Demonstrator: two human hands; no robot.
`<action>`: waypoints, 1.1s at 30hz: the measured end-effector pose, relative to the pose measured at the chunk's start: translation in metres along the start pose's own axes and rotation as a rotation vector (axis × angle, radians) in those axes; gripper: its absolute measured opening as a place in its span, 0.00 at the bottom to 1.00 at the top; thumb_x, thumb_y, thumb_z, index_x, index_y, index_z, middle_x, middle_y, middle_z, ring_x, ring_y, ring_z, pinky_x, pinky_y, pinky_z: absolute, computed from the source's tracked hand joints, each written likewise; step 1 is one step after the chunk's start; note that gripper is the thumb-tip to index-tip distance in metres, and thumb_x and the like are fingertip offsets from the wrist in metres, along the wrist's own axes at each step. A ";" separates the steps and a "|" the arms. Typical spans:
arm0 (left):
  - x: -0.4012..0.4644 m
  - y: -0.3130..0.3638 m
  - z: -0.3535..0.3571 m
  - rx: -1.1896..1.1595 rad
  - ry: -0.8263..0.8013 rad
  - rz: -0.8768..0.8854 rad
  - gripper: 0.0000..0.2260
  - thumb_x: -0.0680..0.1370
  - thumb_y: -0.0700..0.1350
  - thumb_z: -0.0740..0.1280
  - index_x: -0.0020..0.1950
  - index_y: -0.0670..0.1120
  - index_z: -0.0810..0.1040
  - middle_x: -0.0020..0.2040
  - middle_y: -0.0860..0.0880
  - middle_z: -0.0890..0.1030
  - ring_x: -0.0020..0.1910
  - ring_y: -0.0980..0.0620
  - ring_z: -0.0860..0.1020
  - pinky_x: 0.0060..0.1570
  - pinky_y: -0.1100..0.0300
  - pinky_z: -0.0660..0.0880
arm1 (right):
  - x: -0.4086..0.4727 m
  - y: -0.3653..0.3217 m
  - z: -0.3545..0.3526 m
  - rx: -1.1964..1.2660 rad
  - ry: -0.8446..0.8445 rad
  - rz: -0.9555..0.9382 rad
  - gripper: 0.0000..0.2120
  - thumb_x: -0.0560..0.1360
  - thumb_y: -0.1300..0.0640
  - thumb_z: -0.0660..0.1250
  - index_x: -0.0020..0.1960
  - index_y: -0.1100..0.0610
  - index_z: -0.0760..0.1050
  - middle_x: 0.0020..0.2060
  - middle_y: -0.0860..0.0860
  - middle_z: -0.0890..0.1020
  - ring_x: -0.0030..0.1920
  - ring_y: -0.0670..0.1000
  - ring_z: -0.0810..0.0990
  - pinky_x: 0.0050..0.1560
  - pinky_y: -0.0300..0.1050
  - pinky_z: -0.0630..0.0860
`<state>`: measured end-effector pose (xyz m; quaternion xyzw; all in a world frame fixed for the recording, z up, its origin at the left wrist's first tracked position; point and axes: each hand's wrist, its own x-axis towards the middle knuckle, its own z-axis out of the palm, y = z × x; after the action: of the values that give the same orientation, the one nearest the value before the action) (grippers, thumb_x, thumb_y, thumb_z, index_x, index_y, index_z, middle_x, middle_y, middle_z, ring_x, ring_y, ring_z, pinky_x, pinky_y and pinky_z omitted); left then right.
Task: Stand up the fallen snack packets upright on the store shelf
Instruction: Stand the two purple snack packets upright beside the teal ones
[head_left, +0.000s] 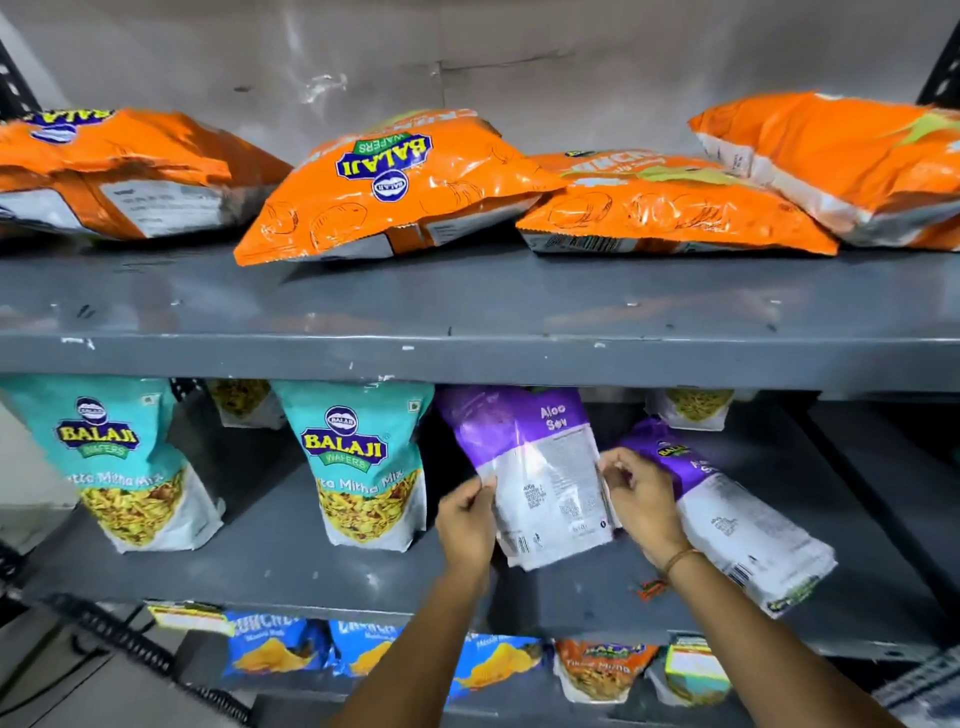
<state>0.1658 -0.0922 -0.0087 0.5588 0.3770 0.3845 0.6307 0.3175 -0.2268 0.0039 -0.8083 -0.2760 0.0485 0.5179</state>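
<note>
A purple and white Aloo Sev packet stands nearly upright on the middle shelf, its back facing me. My left hand pinches its left edge and my right hand pinches its right edge. A second purple packet lies tilted back to the right of it, partly behind my right hand. Two teal Balaji mix packets stand upright to the left. Several orange Balaji wafer packets lie flat on the top shelf.
Small packets stand at the back of the middle shelf. Blue and orange packets fill the shelf below. Slotted metal uprights frame the rack at the left. A grey wall backs the top shelf.
</note>
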 end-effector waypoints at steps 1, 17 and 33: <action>0.005 0.002 0.002 0.012 -0.040 0.078 0.13 0.74 0.49 0.68 0.36 0.40 0.80 0.32 0.50 0.73 0.35 0.55 0.68 0.38 0.58 0.63 | -0.004 -0.007 -0.004 0.013 0.056 -0.027 0.06 0.75 0.64 0.64 0.43 0.57 0.78 0.35 0.50 0.82 0.35 0.49 0.77 0.43 0.51 0.76; -0.001 -0.007 -0.012 0.396 -0.127 0.121 0.08 0.76 0.50 0.70 0.47 0.47 0.86 0.42 0.54 0.87 0.42 0.56 0.84 0.48 0.54 0.80 | -0.048 0.003 -0.009 0.141 0.217 0.072 0.10 0.74 0.66 0.66 0.51 0.53 0.74 0.45 0.53 0.83 0.45 0.55 0.82 0.50 0.53 0.80; -0.095 0.010 0.004 0.447 -0.097 0.538 0.05 0.73 0.54 0.68 0.43 0.55 0.76 0.44 0.57 0.75 0.48 0.56 0.75 0.50 0.61 0.70 | -0.113 0.008 0.003 0.094 -0.020 -0.050 0.23 0.74 0.56 0.68 0.67 0.48 0.68 0.62 0.47 0.76 0.64 0.48 0.75 0.65 0.54 0.73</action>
<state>0.1293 -0.1792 0.0061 0.7799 0.2605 0.4181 0.3861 0.2237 -0.2828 -0.0277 -0.7753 -0.2987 0.0563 0.5537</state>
